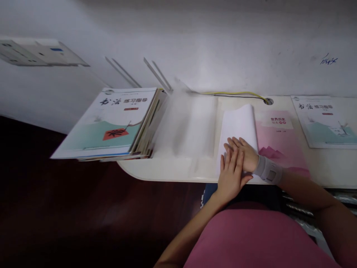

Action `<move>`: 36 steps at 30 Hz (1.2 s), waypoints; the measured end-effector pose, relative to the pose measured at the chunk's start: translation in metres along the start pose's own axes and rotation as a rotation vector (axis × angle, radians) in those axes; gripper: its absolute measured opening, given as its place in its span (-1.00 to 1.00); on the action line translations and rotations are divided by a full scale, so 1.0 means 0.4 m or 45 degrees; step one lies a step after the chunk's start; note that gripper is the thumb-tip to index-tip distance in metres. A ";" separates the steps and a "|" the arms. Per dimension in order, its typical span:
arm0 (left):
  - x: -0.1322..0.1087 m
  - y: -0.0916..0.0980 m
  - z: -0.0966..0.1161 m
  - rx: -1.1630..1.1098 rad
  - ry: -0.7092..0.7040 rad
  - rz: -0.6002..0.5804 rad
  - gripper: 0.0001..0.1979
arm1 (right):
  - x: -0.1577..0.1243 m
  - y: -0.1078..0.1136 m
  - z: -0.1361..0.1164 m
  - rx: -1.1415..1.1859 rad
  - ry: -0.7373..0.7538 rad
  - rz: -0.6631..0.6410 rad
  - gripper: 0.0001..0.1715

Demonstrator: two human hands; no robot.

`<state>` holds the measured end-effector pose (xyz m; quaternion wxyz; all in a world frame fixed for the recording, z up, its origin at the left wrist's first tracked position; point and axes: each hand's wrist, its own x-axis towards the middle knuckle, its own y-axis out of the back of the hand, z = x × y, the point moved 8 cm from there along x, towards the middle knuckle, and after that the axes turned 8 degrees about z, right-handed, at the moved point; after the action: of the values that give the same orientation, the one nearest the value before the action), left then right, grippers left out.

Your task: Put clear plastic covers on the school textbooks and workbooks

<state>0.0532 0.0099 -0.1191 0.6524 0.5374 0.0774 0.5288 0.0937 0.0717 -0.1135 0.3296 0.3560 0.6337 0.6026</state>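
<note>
A pink-covered book point(279, 145) lies on the white desk point(173, 173) with a white sheet point(240, 123) folded over its left part. My right hand point(245, 152) lies flat on that sheet, fingers stretched out, a grey band around its wrist. My left hand point(231, 175) rests flat on top of the right hand's fingers at the sheet's near edge, fingers together and extended. Neither hand grips anything.
A stack of books point(111, 123) with a teal and white cover on top overhangs the desk's left end. Another teal-covered book point(326, 121) lies at the right. A yellow cable point(237, 93) runs along the wall into a desk hole. A blurred pale sheet point(186, 126) lies mid-desk.
</note>
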 end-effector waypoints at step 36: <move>0.283 0.012 -0.408 0.520 0.271 -0.179 -0.29 | 0.187 -0.022 0.170 -0.093 -0.011 -0.074 -0.11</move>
<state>-0.0102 0.1976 -0.1295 0.5535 0.5928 0.2882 0.5092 0.1112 0.1710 -0.1252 0.3624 0.3277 0.6198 0.6141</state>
